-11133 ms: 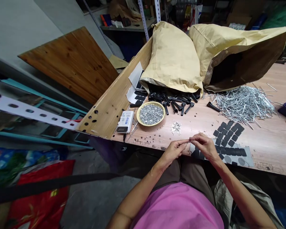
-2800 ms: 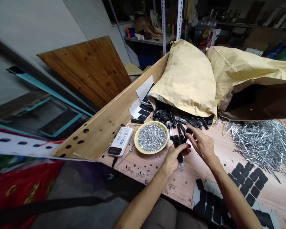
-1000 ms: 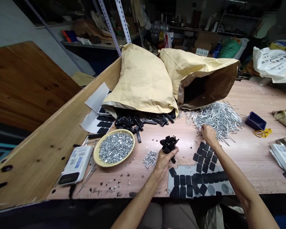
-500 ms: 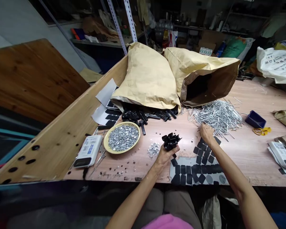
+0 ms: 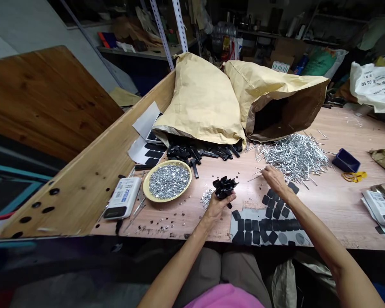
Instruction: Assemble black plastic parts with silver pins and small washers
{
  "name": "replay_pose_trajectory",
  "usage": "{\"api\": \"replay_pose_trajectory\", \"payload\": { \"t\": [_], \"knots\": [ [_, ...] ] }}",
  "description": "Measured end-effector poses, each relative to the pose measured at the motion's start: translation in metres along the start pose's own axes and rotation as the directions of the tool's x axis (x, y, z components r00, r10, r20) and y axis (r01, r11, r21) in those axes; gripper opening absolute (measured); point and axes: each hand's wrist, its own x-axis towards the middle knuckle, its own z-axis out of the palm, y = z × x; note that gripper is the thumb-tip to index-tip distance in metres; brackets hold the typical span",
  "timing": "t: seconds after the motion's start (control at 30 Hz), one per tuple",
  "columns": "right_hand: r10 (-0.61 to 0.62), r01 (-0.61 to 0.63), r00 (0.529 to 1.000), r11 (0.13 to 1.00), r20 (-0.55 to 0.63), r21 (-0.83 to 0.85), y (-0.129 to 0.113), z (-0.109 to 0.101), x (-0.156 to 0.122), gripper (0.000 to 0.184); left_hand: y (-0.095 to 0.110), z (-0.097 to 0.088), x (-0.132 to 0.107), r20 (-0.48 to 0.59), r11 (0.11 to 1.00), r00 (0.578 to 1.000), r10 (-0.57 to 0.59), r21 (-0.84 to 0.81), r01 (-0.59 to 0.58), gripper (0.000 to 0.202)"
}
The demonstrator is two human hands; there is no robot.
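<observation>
My left hand [image 5: 216, 206] is closed around a bundle of black plastic parts [image 5: 224, 187], held upright above the table. My right hand [image 5: 276, 179] pinches thin metal pins [image 5: 256, 173] whose ends stick out to the left of the fingertips. Just behind the right hand spreads a big heap of similar silvery pins [image 5: 293, 157]. Partly hidden by my left hand is a small pile of metal washers [image 5: 206, 197]. Near my right forearm, black rounded pads [image 5: 276, 205] lie on the table and on a grey backing sheet [image 5: 235, 215].
A yellow bowl of washers [image 5: 145, 191] and a white boxy device [image 5: 123, 194] stand at left. Two large paper sacks [image 5: 205, 102] lie behind, with loose black parts [image 5: 182, 152] at their mouth. A dark blue tray [image 5: 346, 160] sits right. A wooden board [image 5: 93, 171] edges the left side.
My right hand has moved left from the edge of the pin heap, and pins now show at its fingertips. My left hand still holds the black parts, slightly turned. The view has shifted a little.
</observation>
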Motion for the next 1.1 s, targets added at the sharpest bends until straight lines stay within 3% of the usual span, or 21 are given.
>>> {"api": "replay_pose_trajectory", "payload": {
  "t": [0.17,0.23,0.3,0.37,0.43,0.5,0.7,0.8,0.87,0.93,1.03,1.1],
  "knots": [
    [-0.081,0.08,0.996,0.997,-0.022,-0.01,-0.025,0.008,0.013,0.028,0.002,0.0,-0.002,0.029,1.0,1.0,-0.009,0.02,0.009,0.025],
    [-0.075,0.075,0.996,0.997,-0.047,-0.008,-0.025,0.0,0.015,0.026,0.003,-0.003,-0.001,0.027,0.999,1.0,0.001,0.034,-0.002,0.026],
    [-0.076,0.087,0.986,0.993,-0.148,0.074,-0.018,-0.013,0.011,0.025,0.002,-0.006,0.001,0.01,0.998,1.0,0.018,0.063,-0.019,0.027],
    [-0.112,0.198,0.94,0.948,-0.323,0.248,-0.011,-0.028,0.001,0.025,0.001,-0.008,0.004,-0.017,0.994,0.999,0.033,0.106,-0.031,0.03],
    [-0.155,0.372,0.861,0.842,-0.485,0.391,-0.008,-0.041,-0.012,0.025,0.0,-0.008,0.006,-0.02,0.989,0.999,0.042,0.141,-0.039,0.034],
    [-0.187,0.468,0.812,0.775,-0.553,0.424,-0.013,-0.05,-0.026,0.026,0.001,-0.004,0.007,0.011,0.987,0.998,0.058,0.152,-0.059,0.037],
    [-0.304,0.469,0.785,0.861,-0.539,0.198,-0.04,-0.057,-0.048,0.027,0.004,0.009,0.002,0.096,0.975,0.992,0.077,0.202,-0.095,0.038],
    [-0.336,0.503,0.809,0.82,-0.483,0.272,-0.032,-0.059,-0.043,0.024,0.003,0.01,-0.001,0.07,0.985,0.997,0.031,0.167,-0.042,0.032],
    [-0.219,0.424,0.861,0.809,-0.46,0.408,-0.014,-0.055,-0.029,0.029,0.004,0.01,-0.004,0.053,0.999,0.999,-0.005,0.052,0.003,0.03],
    [-0.015,0.229,0.907,0.857,-0.421,0.461,0.007,-0.045,-0.006,0.032,0.006,0.009,-0.008,0.053,0.998,0.998,-0.017,-0.053,0.02,0.03],
    [0.163,-0.095,0.959,0.956,-0.233,0.279,0.026,-0.02,0.03,0.031,0.006,0.01,-0.01,0.066,0.999,0.998,-0.024,-0.04,0.027,0.03],
    [0.178,-0.163,0.978,0.978,-0.107,0.131,0.027,-0.003,0.049,0.029,0.006,0.009,-0.008,0.058,0.999,0.998,-0.035,0.014,0.034,0.03]
  ]
}}
